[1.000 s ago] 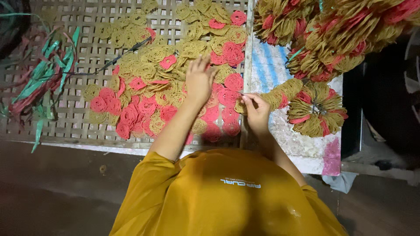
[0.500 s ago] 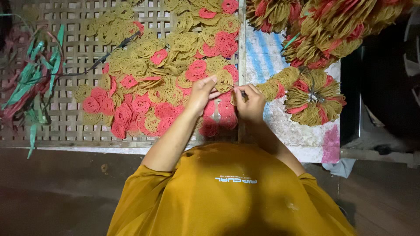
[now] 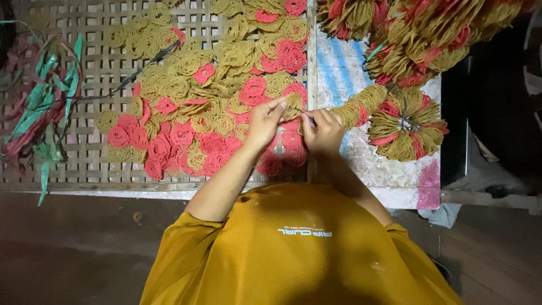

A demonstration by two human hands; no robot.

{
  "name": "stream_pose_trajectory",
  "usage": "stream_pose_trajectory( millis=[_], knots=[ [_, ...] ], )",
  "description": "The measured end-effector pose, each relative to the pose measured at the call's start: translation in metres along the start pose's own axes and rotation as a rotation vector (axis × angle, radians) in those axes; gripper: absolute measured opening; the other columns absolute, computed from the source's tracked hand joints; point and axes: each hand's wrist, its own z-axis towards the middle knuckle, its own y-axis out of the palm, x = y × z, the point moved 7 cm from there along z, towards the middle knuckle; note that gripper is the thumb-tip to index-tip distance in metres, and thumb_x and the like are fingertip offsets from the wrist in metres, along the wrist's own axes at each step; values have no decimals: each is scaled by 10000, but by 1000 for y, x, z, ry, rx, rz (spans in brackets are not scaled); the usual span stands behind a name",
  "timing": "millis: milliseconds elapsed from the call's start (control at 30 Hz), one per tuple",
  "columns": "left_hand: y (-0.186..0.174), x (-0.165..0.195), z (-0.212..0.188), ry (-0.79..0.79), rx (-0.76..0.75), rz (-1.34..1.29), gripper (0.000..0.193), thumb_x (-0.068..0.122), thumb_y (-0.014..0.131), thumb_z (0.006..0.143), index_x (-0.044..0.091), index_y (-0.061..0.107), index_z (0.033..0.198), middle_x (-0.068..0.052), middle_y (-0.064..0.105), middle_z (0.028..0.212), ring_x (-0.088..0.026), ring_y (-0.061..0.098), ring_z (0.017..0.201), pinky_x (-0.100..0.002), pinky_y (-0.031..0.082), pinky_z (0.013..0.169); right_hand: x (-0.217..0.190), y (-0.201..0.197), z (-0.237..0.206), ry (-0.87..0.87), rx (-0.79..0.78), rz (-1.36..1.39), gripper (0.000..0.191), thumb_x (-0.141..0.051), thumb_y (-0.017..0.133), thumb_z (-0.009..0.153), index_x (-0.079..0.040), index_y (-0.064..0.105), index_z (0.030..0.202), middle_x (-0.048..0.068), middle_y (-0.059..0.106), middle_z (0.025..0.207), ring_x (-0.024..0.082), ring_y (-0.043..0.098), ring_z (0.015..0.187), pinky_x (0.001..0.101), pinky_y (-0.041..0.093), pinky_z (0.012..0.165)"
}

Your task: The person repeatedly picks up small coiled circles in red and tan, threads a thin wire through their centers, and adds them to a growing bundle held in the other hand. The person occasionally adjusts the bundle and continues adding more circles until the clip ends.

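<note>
Woven lattice tray [image 3: 84,152] on the counter [image 3: 406,186], yellow and pink noodle coils [image 3: 192,113] spread across it, green and red strips [image 3: 42,107] at left, tied coil bundles [image 3: 403,121] on patterned cloth [image 3: 339,73] at right

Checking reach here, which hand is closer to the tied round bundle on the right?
Right. The right hand lies just left of the bundle, apart from it; the left hand sits farther left.

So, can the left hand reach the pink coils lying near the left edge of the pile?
Probably yes. The left hand hovers over the same woven tray, and nothing stands between it and the pink coils; only flat yellow coils lie nearby.
</note>
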Motion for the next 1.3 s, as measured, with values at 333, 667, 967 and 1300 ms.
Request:
stream_pose_trajectory(
  millis=[333,667,967,1300],
  knots=[
    [-1,-15,-2,-207,-14,-253,359,223,587,1047,60,661,1358,-51,758,1121,-118,723,947,-282,617,840,-3,-5,-4,-2,24,-38,78,-106,789,896,-79,719,917,68,714,878,265,668,809,382,468,805],
    [16,10,-11,-76,-117,-139,304,111,509,1058,-1,664,1295,-11,751,1020,-69,685,861,-217,580,781,-10,1,-5,-57,-3,-27,86,-99,787,886,-80,717,932,74,712,902,265,682,860,379,470,824],
    [34,27,-11,-110,-122,-53,257,-32,591,1019,-14,753,1218,-99,743,958,-115,644,812,-264,547,752,17,5,-16,83,5,116,82,-73,752,917,-68,706,986,78,716,966,255,670,905,392,456,841],
    [70,117,-5,382,-247,362,191,-33,668,951,27,738,1119,-109,733,1091,-190,743,961,-293,622,866,28,-20,-8,71,25,145,125,-37,706,910,11,699,1025,147,639,1100,304,566,1108,467,407,1008]
  ],
)
